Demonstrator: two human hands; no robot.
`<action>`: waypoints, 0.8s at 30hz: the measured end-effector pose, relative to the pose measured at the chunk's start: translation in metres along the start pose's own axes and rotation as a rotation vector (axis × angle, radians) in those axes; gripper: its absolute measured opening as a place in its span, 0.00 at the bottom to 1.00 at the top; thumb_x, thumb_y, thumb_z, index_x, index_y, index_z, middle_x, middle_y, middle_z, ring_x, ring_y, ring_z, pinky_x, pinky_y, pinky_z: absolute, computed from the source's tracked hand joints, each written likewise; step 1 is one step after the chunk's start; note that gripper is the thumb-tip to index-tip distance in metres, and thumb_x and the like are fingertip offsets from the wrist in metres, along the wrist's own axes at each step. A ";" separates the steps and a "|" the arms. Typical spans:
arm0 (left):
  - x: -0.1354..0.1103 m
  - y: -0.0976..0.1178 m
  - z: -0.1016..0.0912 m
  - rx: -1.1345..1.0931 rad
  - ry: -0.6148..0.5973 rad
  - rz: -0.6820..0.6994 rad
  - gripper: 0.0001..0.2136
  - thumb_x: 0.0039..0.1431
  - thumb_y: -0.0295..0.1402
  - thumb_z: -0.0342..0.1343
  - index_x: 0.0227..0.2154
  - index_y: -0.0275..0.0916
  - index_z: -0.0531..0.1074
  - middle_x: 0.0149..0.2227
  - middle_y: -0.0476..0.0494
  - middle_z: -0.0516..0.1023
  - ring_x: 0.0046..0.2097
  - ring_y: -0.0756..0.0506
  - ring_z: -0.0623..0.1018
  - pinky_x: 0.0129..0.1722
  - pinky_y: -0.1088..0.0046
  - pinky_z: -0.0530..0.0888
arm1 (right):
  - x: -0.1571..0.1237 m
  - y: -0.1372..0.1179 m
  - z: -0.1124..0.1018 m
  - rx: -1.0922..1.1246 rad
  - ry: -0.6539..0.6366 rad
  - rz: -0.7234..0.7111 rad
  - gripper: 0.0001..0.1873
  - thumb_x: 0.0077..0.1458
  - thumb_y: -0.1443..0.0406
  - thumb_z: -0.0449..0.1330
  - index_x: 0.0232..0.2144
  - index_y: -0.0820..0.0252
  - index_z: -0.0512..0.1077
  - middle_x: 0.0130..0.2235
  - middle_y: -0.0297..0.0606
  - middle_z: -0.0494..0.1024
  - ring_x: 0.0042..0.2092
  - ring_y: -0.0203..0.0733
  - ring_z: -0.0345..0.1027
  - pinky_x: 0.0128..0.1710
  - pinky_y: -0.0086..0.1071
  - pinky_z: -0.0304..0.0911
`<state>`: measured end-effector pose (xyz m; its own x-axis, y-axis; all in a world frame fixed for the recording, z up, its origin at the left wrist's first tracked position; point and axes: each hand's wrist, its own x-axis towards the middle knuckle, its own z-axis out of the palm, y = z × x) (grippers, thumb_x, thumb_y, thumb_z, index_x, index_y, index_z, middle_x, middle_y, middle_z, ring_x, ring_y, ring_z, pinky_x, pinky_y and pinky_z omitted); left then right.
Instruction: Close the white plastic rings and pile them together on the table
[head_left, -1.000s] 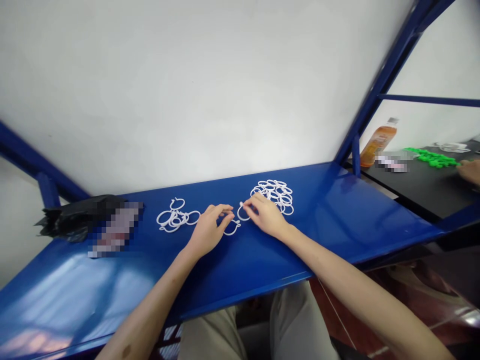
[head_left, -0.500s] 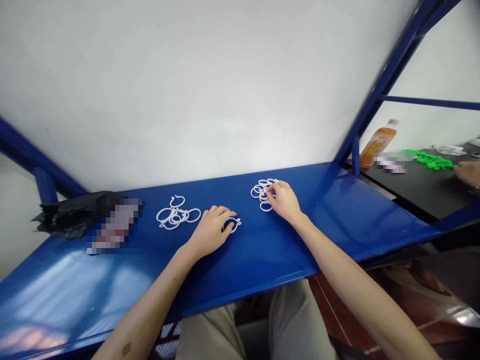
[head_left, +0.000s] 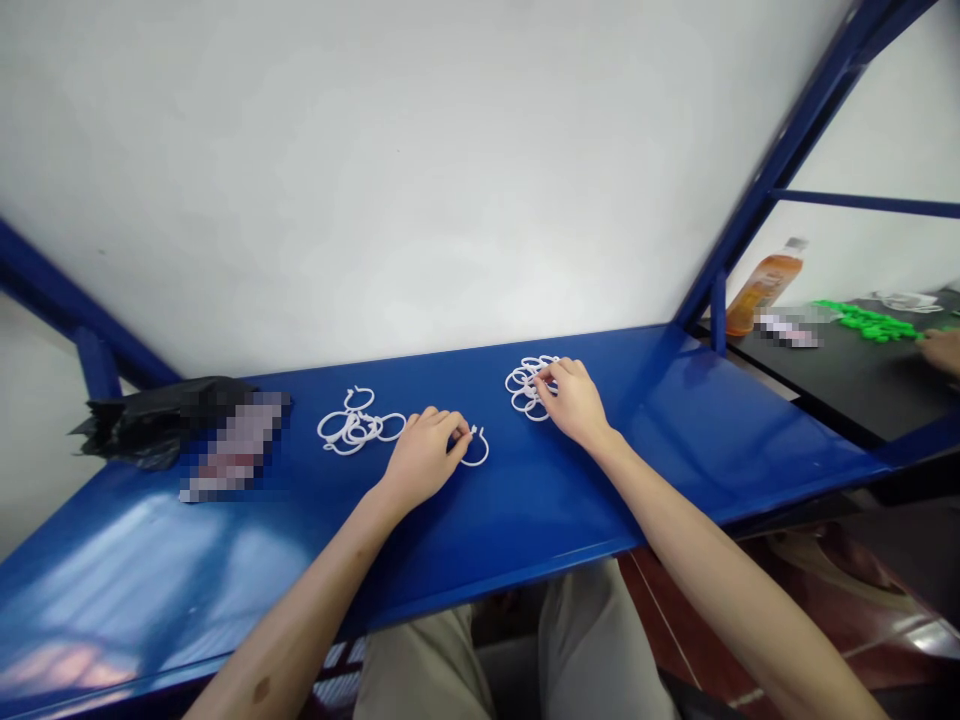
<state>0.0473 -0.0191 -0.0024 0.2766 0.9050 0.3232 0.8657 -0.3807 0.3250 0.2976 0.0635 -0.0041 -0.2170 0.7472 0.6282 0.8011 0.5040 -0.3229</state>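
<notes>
My left hand [head_left: 429, 450] pinches one end of a white plastic curtain ring [head_left: 484, 455] between thumb and forefinger. This ring is open, with a gap at its top, and lies at the blue tabletop. Farther right, my right hand [head_left: 570, 400] has its thumb and fingertips closed on a ring in a cluster of white curtain rings [head_left: 519, 402]; the fingers partly cover that cluster. To the left of my left hand lies another loose pile of white curtain rings [head_left: 351, 428], some overlapping, one with its gap showing at the back.
A black plastic bag [head_left: 142, 425] and a blurred packet [head_left: 240, 445] lie on the blue table [head_left: 480, 540] at left. A white wall stands behind. Beyond a blue frame post [head_left: 718, 310], a dark table holds a bottle [head_left: 765, 290], green pieces [head_left: 874, 322] and another person's hand [head_left: 941, 352].
My left thumb and forefinger have closed on the ring's end, and the ring has turned so its gap faces up. My right hand stays at the right cluster, its fingers shifted slightly.
</notes>
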 end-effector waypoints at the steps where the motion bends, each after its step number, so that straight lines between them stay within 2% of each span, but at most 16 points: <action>1: 0.000 0.000 -0.001 -0.008 0.016 -0.019 0.06 0.65 0.33 0.52 0.32 0.42 0.70 0.33 0.48 0.78 0.40 0.43 0.73 0.43 0.62 0.66 | 0.000 -0.003 -0.001 0.015 0.011 -0.028 0.08 0.63 0.64 0.56 0.32 0.57 0.72 0.37 0.43 0.76 0.43 0.50 0.66 0.48 0.45 0.64; 4: 0.001 0.001 -0.002 -0.014 0.080 -0.069 0.05 0.65 0.33 0.51 0.33 0.42 0.69 0.29 0.49 0.77 0.37 0.44 0.75 0.42 0.63 0.66 | -0.004 -0.018 -0.002 0.103 -0.019 -0.139 0.09 0.65 0.63 0.55 0.34 0.57 0.73 0.36 0.42 0.76 0.42 0.48 0.67 0.48 0.45 0.65; 8: 0.001 0.002 -0.002 -0.025 0.142 -0.083 0.04 0.66 0.33 0.50 0.35 0.42 0.68 0.26 0.52 0.76 0.33 0.45 0.76 0.41 0.65 0.66 | -0.015 -0.046 -0.001 0.267 -0.224 -0.269 0.09 0.65 0.59 0.58 0.40 0.58 0.73 0.37 0.40 0.77 0.42 0.46 0.70 0.44 0.40 0.66; 11: 0.001 0.001 0.000 -0.052 0.186 -0.075 0.04 0.66 0.33 0.50 0.39 0.42 0.68 0.26 0.52 0.77 0.33 0.45 0.77 0.42 0.65 0.66 | -0.023 -0.061 0.003 0.414 -0.339 -0.241 0.11 0.63 0.58 0.60 0.44 0.58 0.71 0.36 0.38 0.78 0.39 0.42 0.73 0.40 0.35 0.67; 14: 0.000 0.001 0.003 -0.094 0.187 -0.045 0.07 0.67 0.35 0.49 0.44 0.41 0.68 0.29 0.50 0.79 0.37 0.44 0.78 0.45 0.64 0.68 | -0.026 -0.066 0.008 0.561 -0.339 -0.144 0.08 0.64 0.62 0.58 0.44 0.58 0.70 0.33 0.34 0.78 0.33 0.38 0.73 0.35 0.31 0.67; 16: -0.002 0.002 0.004 -0.116 0.162 -0.031 0.08 0.68 0.36 0.48 0.45 0.42 0.68 0.32 0.48 0.81 0.39 0.43 0.79 0.44 0.64 0.69 | -0.027 -0.065 0.010 0.580 -0.310 -0.141 0.05 0.65 0.64 0.56 0.41 0.58 0.70 0.33 0.34 0.78 0.32 0.37 0.72 0.34 0.30 0.66; 19: -0.004 0.003 0.006 -0.118 0.119 -0.039 0.08 0.69 0.36 0.45 0.43 0.43 0.67 0.35 0.46 0.81 0.39 0.42 0.78 0.41 0.65 0.71 | -0.029 -0.062 0.012 0.495 -0.258 -0.230 0.06 0.66 0.64 0.55 0.37 0.58 0.71 0.34 0.36 0.77 0.34 0.39 0.71 0.36 0.31 0.66; 24: -0.008 0.002 0.009 -0.042 0.094 -0.005 0.09 0.70 0.34 0.43 0.38 0.43 0.67 0.37 0.44 0.79 0.40 0.43 0.77 0.41 0.66 0.72 | -0.034 -0.060 0.014 0.390 -0.233 -0.430 0.09 0.68 0.64 0.52 0.39 0.58 0.71 0.36 0.40 0.78 0.38 0.42 0.70 0.39 0.35 0.67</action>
<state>0.0505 -0.0257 -0.0123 0.2300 0.8858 0.4029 0.8481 -0.3855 0.3633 0.2496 0.0140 -0.0162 -0.6260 0.4953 0.6023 0.3621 0.8687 -0.3380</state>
